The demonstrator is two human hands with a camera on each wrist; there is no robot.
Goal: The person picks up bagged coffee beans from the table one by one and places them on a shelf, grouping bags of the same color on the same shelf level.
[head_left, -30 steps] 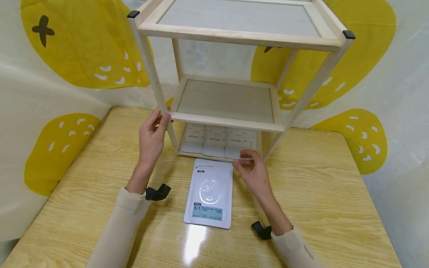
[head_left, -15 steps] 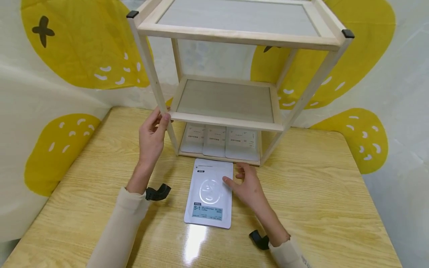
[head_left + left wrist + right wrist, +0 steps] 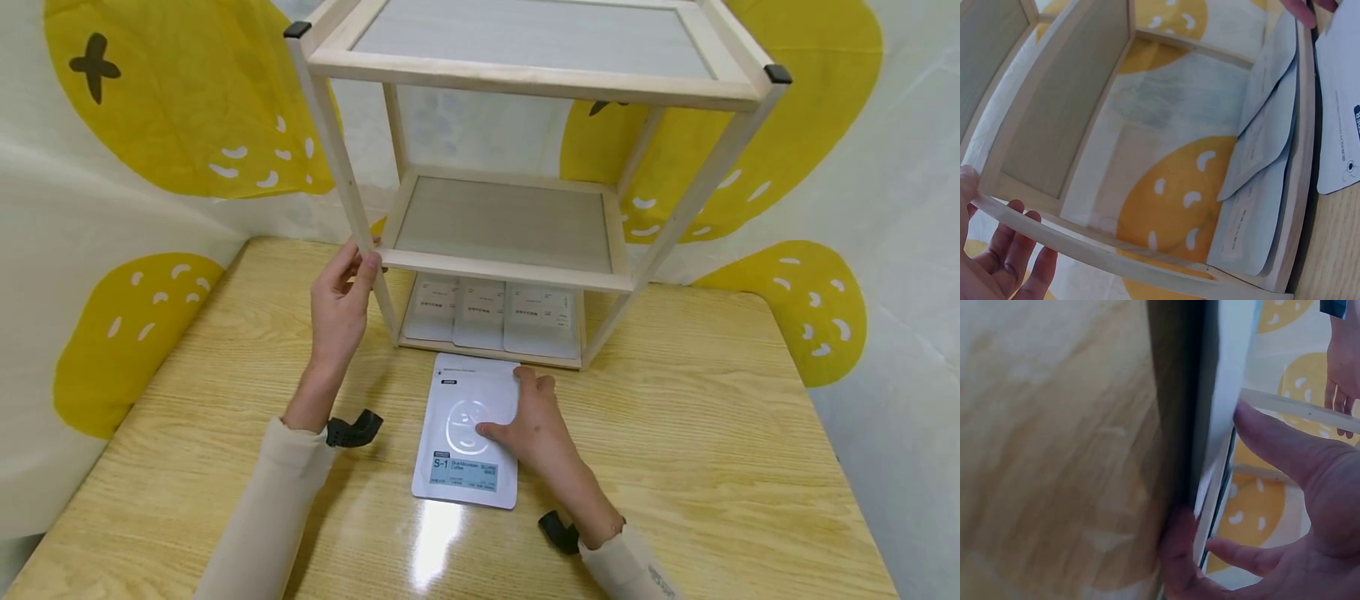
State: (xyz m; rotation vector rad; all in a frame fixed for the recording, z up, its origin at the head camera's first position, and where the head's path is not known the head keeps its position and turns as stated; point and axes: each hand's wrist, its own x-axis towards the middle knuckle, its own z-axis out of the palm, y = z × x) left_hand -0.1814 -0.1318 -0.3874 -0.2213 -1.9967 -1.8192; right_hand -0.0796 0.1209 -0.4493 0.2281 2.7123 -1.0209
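Observation:
A flat white coffee pouch (image 3: 435, 425) lies on the table in front of the shelf, its blue label reading "Blue Mountain Coffee". My right hand (image 3: 538, 425) holds its right edge, thumb on the upper face and a finger at the underside, as the right wrist view shows. With my left hand (image 3: 341, 304) I grip the left front post of the wooden shelf rack (image 3: 480, 267), thumb in front and fingers around it. Several pale pouches (image 3: 540, 333) lie side by side, partly overlapping, on the rack's bottom shelf. In the left wrist view, those pouches (image 3: 1254, 219) lean close to the front rail.
The middle shelf (image 3: 510, 225) and top shelf (image 3: 525, 37) of the rack overhang the bottom one. A wood-grain table (image 3: 712, 442) extends to both sides. Behind hangs a white cloth (image 3: 480, 133) with yellow shapes. Black wrist mounts (image 3: 356, 429) stick out from my sleeves.
My right hand has left the right-hand pouch on the bottom shelf and come down and left onto the pouch on the table. My left hand stays on the post.

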